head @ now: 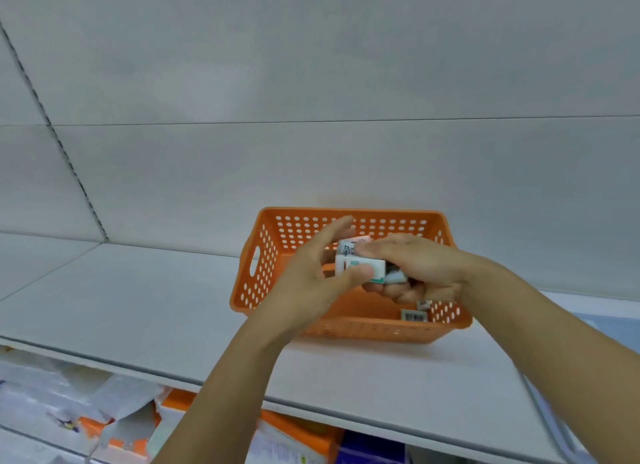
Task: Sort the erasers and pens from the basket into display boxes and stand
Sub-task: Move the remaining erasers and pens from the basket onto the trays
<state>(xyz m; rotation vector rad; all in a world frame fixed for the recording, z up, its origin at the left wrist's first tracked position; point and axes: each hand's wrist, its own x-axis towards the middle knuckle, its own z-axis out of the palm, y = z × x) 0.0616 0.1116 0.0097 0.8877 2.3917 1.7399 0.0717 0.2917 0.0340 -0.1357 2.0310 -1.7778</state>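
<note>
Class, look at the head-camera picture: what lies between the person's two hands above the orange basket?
In the head view, small white erasers sit between the left hand and right hand, both gripping them over the basket.

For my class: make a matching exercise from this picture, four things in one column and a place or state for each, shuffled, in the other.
Things:
1. basket
2. right hand
3. left hand
4. barcoded packets

Places or states:
A. thumb on an eraser, fingers spread
B. lying in the basket's near right corner
C. orange, standing on the shelf
D. gripping a bunch of erasers

Pairs: 1-C, 2-D, 3-A, 4-B
</note>
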